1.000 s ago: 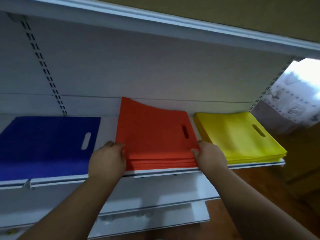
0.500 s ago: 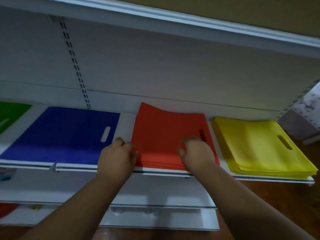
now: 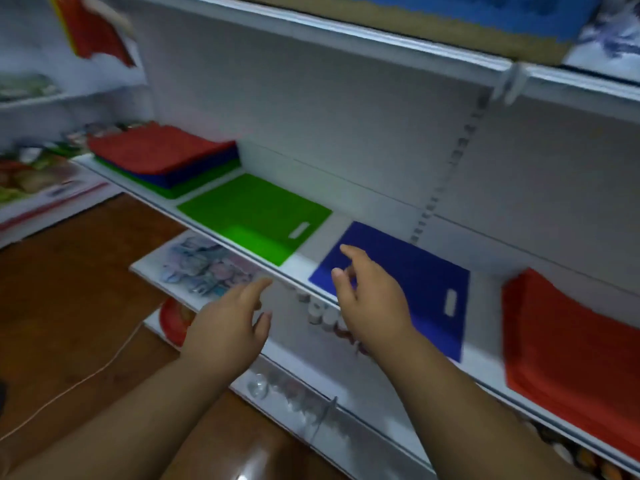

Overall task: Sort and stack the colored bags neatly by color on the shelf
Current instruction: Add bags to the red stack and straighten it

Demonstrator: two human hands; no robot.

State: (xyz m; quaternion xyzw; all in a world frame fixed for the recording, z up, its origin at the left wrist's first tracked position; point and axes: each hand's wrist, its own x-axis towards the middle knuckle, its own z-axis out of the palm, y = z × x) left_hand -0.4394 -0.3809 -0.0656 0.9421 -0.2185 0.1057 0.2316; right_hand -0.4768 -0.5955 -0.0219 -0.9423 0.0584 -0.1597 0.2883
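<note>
Right, four lots of flat bags sit in a row on the white shelf [image 3: 311, 258], all thin, matte, rectangular, w/ a slot handle cut in where visible. Far left is 1 mixed stack [image 3: 166, 157]: red on top, blue under it, green at the bottom. Next along is 1 green bag [image 3: 249, 216], lying flat, slot handle toward its right edge. Then 1 blue bag [image 3: 412, 282], flat, slot handle near its right end, front part hidden by the right arm. At far right is 1 red stack [image 3: 568, 344], several layers thick, edges roughly lined up, cut off by the frame edge.

Left hand [image 3: 232, 327] hangs in front of the shelf edge, below the gap between green and blue, fingers straight & spread, holding nothing. Right hand [image 3: 370, 299] is over the front left corner of the blue bag, fingers loosely bent, nothing gripped; can't tell if it touches the bag.

Shelf back panel is plain white w/ 1 slotted upright strip [image 3: 446, 168]. Lower shelves carry small blurry goods, incl. a tray of pale packets [image 3: 207, 265] and little jars [image 3: 322, 313]. Wooden floor [image 3: 69, 289] is brown and glossy, w/ 1 thin pale cord [image 3: 93, 372] across it. Top left, a red item [image 3: 93, 32] hangs, blurred
</note>
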